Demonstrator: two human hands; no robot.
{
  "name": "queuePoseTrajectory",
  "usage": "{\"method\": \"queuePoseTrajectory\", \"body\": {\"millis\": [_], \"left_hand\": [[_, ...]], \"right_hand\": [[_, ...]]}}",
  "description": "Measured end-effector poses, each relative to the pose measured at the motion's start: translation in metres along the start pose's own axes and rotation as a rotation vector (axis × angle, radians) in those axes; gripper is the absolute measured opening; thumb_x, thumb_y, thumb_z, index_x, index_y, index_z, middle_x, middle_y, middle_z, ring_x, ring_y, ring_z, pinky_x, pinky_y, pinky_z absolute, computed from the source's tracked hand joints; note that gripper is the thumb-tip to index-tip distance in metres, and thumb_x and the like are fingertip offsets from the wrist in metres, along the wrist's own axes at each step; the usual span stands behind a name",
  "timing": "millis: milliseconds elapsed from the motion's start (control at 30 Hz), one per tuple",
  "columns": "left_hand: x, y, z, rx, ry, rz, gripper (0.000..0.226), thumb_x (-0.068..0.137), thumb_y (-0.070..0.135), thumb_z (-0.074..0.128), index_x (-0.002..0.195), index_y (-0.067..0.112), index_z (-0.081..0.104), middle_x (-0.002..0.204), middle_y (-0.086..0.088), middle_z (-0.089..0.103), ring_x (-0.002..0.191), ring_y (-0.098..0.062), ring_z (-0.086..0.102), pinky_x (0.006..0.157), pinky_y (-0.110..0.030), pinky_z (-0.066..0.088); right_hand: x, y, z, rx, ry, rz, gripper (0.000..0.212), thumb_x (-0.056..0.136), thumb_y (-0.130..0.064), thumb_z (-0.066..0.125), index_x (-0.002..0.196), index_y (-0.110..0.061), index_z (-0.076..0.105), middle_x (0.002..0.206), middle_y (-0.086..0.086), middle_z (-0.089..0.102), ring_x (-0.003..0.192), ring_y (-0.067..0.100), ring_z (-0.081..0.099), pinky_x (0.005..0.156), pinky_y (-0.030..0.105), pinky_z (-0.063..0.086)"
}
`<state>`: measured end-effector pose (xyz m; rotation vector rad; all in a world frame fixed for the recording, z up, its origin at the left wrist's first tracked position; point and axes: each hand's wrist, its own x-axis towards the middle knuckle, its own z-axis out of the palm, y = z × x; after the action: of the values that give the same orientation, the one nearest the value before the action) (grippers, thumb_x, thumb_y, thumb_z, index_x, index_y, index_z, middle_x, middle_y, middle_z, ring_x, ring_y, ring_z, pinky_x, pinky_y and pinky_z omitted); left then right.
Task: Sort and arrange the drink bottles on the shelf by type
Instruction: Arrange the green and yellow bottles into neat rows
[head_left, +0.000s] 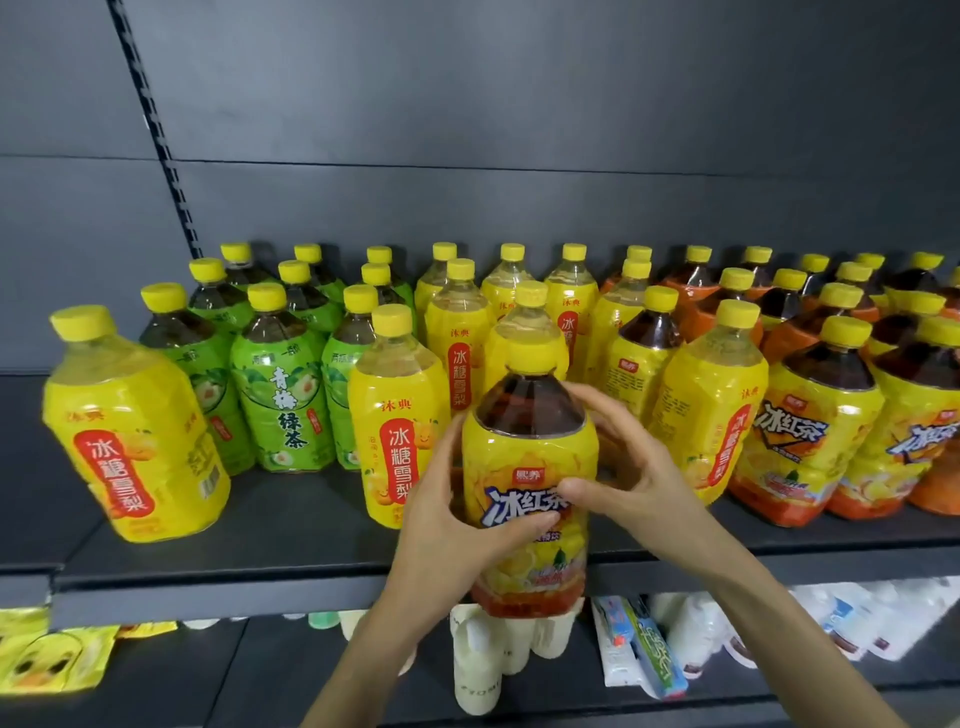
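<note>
Item in hand: one iced tea bottle, dark tea, yellow label with an orange foot, yellow cap. We hold it upright in front of the shelf, its base below the shelf's front edge. Our left hand wraps its left side; our right hand wraps the right side and shoulder. Both grips are clamped on this bottle.

Near row, left to right: a pear drink bottle standing alone at the left end; green tea bottles; a second pear bottle just left of the held one; a third pear bottle to its right; then iced tea bottles at the right.

Far rows: green tea at left, more pear drink in the middle, and dark-tea bottles with orange labels toward the right.

Step in hand, as we judge it: carrying a stray iced tea out of the pear section.

Next move calls for: shifting it right to the matching iced tea group, finding or clearing a gap there, and setting it down upright, label forward, without knocking its neighbours.
</note>
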<state>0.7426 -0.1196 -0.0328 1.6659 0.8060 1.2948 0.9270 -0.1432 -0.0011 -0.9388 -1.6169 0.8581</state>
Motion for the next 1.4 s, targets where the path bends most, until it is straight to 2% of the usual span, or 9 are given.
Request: {"method": "queuePoseTrajectory", "body": {"millis": [133, 233, 300, 367, 500, 1033, 1133, 1233, 1400], "left_hand": [[-0.013, 0.017, -0.034, -0.023, 0.13, 0.055, 0.089, 0.049, 0.035, 0.088, 0.128, 0.038, 0.047, 0.114, 0.009, 0.066, 0.103, -0.012, 0.065, 0.08, -0.029, 0.056], [-0.023, 0.022, -0.066, 0.016, 0.284, 0.057, 0.099, 0.04, 0.046, 0.088, 0.129, 0.034, 0.049, 0.111, 0.007, 0.067, 0.1, -0.01, 0.066, 0.074, -0.021, 0.055], [-0.028, 0.022, -0.09, 0.059, 0.39, 0.055, 0.112, 0.034, 0.06, 0.086, 0.134, 0.027, 0.046, 0.113, 0.003, 0.066, 0.099, -0.01, 0.065, 0.072, -0.022, 0.056], [-0.029, 0.021, -0.111, 0.09, 0.453, 0.063, 0.115, 0.034, 0.063, 0.086, 0.134, 0.023, 0.046, 0.112, 0.001, 0.066, 0.096, -0.01, 0.066, 0.071, -0.023, 0.057], [-0.025, 0.011, -0.139, 0.165, 0.529, 0.045, 0.094, 0.048, 0.026, 0.087, 0.133, 0.03, 0.046, 0.116, -0.003, 0.064, 0.102, -0.02, 0.064, 0.07, -0.026, 0.058], [0.003, -0.047, -0.141, 0.078, 0.501, -0.019, 0.093, 0.059, 0.016, 0.078, 0.14, 0.037, 0.037, 0.122, 0.013, 0.059, 0.103, 0.004, 0.06, 0.076, -0.018, 0.055], [0.006, -0.05, -0.144, 0.07, 0.482, -0.048, 0.094, 0.057, 0.029, 0.082, 0.137, 0.047, 0.035, 0.129, 0.006, 0.056, 0.108, -0.002, 0.059, 0.085, -0.035, 0.056], [0.007, -0.049, -0.146, 0.034, 0.451, -0.052, 0.102, 0.045, 0.057, 0.087, 0.132, 0.055, 0.035, 0.128, 0.012, 0.055, 0.108, 0.0, 0.058, 0.082, -0.027, 0.056], [0.006, -0.055, -0.148, 0.032, 0.406, -0.065, 0.098, 0.061, 0.015, 0.076, 0.143, 0.04, 0.03, 0.128, 0.007, 0.057, 0.112, -0.011, 0.059, 0.085, -0.035, 0.055]], "right_hand": [[0.022, -0.01, 0.015, -0.058, -0.126, -0.041, 0.061, 0.08, -0.057, 0.061, 0.136, -0.038, 0.045, 0.137, -0.015, 0.049, 0.13, 0.006, 0.044, 0.099, 0.024, 0.043], [0.042, 0.008, 0.02, -0.239, 0.191, -0.074, 0.05, 0.087, -0.049, 0.058, 0.134, -0.04, 0.044, 0.14, -0.013, 0.038, 0.128, -0.004, 0.037, 0.106, 0.024, 0.039], [0.055, 0.027, 0.022, -0.328, 0.379, 0.003, 0.064, 0.087, -0.038, 0.061, 0.142, -0.038, 0.029, 0.145, -0.003, 0.025, 0.124, -0.003, 0.03, 0.103, 0.017, 0.038], [0.066, 0.049, 0.024, -0.407, 0.426, 0.074, 0.082, 0.085, -0.034, 0.066, 0.144, -0.043, 0.009, 0.149, 0.003, 0.013, 0.13, 0.008, 0.023, 0.106, 0.025, 0.034], [0.088, 0.077, 0.034, -0.558, 0.46, 0.089, 0.106, 0.079, -0.034, 0.074, 0.142, -0.042, -0.011, 0.152, 0.009, 0.007, 0.136, 0.026, 0.028, 0.1, 0.033, 0.034], [0.134, 0.103, 0.009, -0.713, 0.586, 0.196, 0.11, 0.073, -0.043, 0.076, 0.15, -0.029, -0.002, 0.15, 0.014, 0.022, 0.132, 0.036, 0.036, 0.096, 0.053, 0.042], [0.143, 0.107, 0.009, -0.706, 0.573, 0.196, 0.111, 0.071, -0.043, 0.077, 0.151, -0.027, 0.0, 0.15, 0.014, 0.022, 0.132, 0.036, 0.037, 0.097, 0.052, 0.042], [0.15, 0.109, 0.012, -0.696, 0.581, 0.19, 0.111, 0.071, -0.042, 0.078, 0.151, -0.028, 0.001, 0.149, 0.015, 0.024, 0.131, 0.036, 0.039, 0.096, 0.054, 0.045], [0.162, 0.113, 0.01, -0.677, 0.571, 0.194, 0.111, 0.071, -0.039, 0.079, 0.151, -0.027, 0.003, 0.147, 0.015, 0.025, 0.13, 0.036, 0.039, 0.095, 0.053, 0.046]]}}
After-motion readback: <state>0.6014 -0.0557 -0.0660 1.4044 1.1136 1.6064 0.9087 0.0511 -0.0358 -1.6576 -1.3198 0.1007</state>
